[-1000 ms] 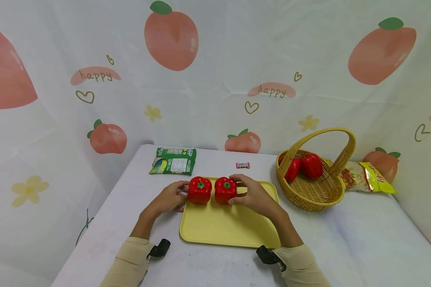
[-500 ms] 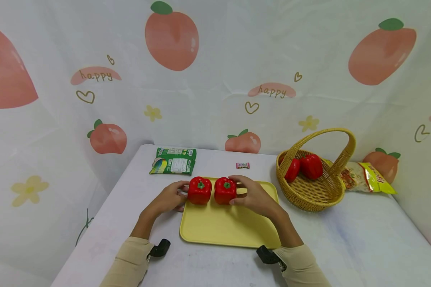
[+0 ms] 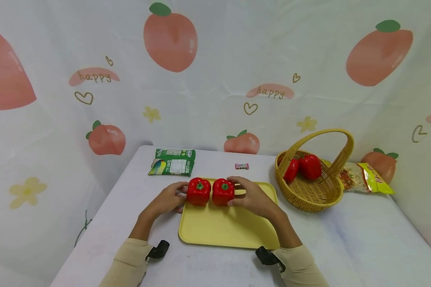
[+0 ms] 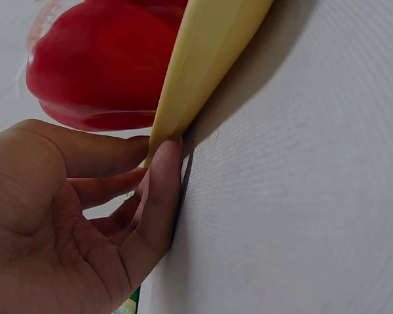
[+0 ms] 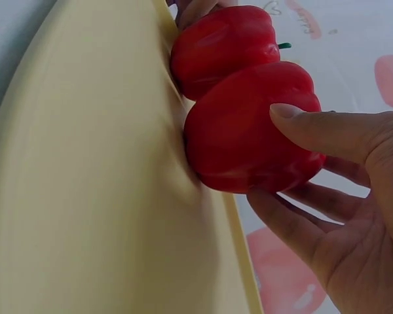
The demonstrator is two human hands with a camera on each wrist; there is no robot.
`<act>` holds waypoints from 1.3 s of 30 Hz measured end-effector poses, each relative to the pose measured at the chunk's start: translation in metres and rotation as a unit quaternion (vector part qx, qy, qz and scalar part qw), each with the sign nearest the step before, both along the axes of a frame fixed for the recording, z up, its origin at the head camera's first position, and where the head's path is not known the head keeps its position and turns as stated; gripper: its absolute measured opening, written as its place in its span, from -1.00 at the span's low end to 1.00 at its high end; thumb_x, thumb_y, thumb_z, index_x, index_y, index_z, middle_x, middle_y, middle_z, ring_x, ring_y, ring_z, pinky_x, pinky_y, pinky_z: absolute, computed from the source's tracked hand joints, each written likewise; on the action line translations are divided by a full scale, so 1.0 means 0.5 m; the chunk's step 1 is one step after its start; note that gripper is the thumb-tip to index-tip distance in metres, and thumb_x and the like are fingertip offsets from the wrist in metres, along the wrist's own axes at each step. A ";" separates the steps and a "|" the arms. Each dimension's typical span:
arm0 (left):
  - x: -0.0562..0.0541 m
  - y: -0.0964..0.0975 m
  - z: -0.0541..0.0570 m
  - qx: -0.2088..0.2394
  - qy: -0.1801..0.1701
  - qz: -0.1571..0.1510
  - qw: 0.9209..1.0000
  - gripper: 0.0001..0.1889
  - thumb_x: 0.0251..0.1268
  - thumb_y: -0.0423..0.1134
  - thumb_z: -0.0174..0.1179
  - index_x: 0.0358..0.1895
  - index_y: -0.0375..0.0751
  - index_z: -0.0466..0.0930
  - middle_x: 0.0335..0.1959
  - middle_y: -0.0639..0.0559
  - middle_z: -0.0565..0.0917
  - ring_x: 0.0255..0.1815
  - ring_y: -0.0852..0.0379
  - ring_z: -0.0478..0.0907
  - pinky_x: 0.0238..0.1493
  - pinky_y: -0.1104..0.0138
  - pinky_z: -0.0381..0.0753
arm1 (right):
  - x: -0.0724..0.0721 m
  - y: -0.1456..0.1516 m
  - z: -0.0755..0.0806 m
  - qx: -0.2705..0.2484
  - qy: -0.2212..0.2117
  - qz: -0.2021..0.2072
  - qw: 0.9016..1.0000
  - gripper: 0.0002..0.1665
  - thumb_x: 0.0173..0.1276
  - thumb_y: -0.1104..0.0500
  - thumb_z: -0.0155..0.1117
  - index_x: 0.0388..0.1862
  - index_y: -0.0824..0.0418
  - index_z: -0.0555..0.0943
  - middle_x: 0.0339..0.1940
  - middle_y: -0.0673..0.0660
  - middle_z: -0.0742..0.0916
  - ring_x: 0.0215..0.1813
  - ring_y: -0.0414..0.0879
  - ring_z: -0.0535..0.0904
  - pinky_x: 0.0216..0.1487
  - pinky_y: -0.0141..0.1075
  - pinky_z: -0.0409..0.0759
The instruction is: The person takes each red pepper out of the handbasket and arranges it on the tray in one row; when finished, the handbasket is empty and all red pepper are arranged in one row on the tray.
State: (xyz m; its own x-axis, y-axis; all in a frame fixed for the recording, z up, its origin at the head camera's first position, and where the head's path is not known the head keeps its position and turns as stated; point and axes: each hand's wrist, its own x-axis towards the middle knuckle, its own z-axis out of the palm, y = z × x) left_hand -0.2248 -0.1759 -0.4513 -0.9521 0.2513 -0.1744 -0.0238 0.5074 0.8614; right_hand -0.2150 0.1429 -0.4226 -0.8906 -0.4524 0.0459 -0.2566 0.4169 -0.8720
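Note:
Two glossy red bell peppers with green stems stand side by side near the far left of a yellow tray (image 3: pixel 230 227). My right hand (image 3: pixel 253 198) holds the right bell pepper (image 3: pixel 223 192); in the right wrist view the thumb (image 5: pixel 314 127) presses its side and the other fingers curl under its far side. Beside the left bell pepper (image 3: pixel 198 192) is my left hand (image 3: pixel 169 198). The left wrist view shows that hand's fingertips pinching the tray's rim (image 4: pixel 177 98), one finger against its outer wall.
A wicker basket (image 3: pixel 309 197) with a tall handle stands at the right, holding two more red bell peppers (image 3: pixel 310 166). Behind it lies a yellow-ended snack bag (image 3: pixel 366 178). A green packet (image 3: pixel 172 162) and a small pink wrapped candy (image 3: pixel 242 166) lie beyond the tray.
The right bell pepper has shifted slightly left with my right hand, narrowing the gap between the two peppers. My left hand keeps its place at the tray's edge.

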 end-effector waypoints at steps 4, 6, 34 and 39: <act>0.000 0.001 0.001 0.004 0.001 -0.003 1.000 -0.33 0.27 -0.44 0.16 0.52 -0.27 0.42 0.27 -0.25 0.61 -0.06 -0.02 0.65 -0.22 0.21 0.84 | 0.002 0.001 0.001 0.002 0.001 -0.004 1.000 -0.16 0.30 0.17 0.58 0.53 0.19 0.47 0.47 0.18 0.60 0.42 0.23 0.58 0.34 0.09 0.66; -0.001 0.001 0.001 0.003 0.002 -0.003 1.000 -0.33 0.27 -0.44 0.16 0.52 -0.26 0.42 0.27 -0.25 0.61 -0.07 -0.01 0.65 -0.22 0.21 0.84 | 0.002 0.001 0.002 0.003 0.003 -0.003 1.000 -0.16 0.30 0.17 0.57 0.53 0.20 0.46 0.47 0.18 0.59 0.42 0.24 0.58 0.34 0.09 0.66; -0.003 0.000 0.000 0.003 -0.001 -0.002 1.000 -0.33 0.28 -0.43 0.19 0.52 -0.26 0.42 0.27 -0.24 0.61 -0.05 -0.02 0.66 -0.22 0.21 0.84 | -0.011 0.077 0.044 -0.012 0.073 -0.042 0.996 -0.35 0.33 0.15 0.56 0.39 0.14 0.62 0.32 0.20 0.72 0.33 0.21 0.64 0.26 0.07 0.71; -0.002 0.000 0.000 0.002 -0.003 0.000 1.000 -0.34 0.29 -0.43 0.18 0.51 -0.26 0.43 0.27 -0.25 0.61 -0.05 -0.02 0.66 -0.22 0.21 0.84 | 0.001 0.123 0.063 -0.024 0.096 -0.066 0.993 -0.49 0.34 0.15 0.56 0.26 0.17 0.71 0.19 0.18 0.78 0.17 0.23 0.74 0.10 -0.22 0.78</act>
